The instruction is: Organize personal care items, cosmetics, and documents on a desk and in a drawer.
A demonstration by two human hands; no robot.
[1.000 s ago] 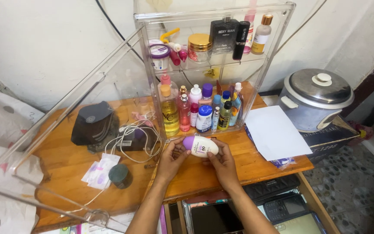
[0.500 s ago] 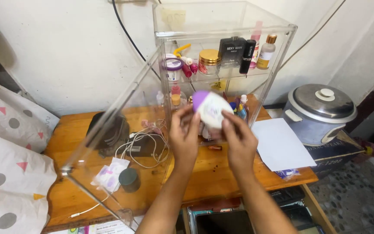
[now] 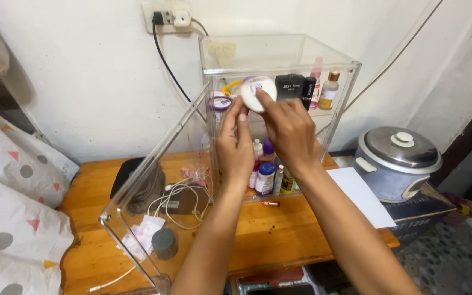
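Bottle (image 3: 258,94), white, one: raised to the upper shelf of one clear acrylic case (image 3: 279,60), not yet set down. Right hand (image 3: 289,131) pinches it; left hand (image 3: 235,146) fingertips steady its left edge. Door (image 3: 154,186), one, open. Lower shelf: several small bottles (image 3: 269,176). Far right: one rice cooker (image 3: 399,161).
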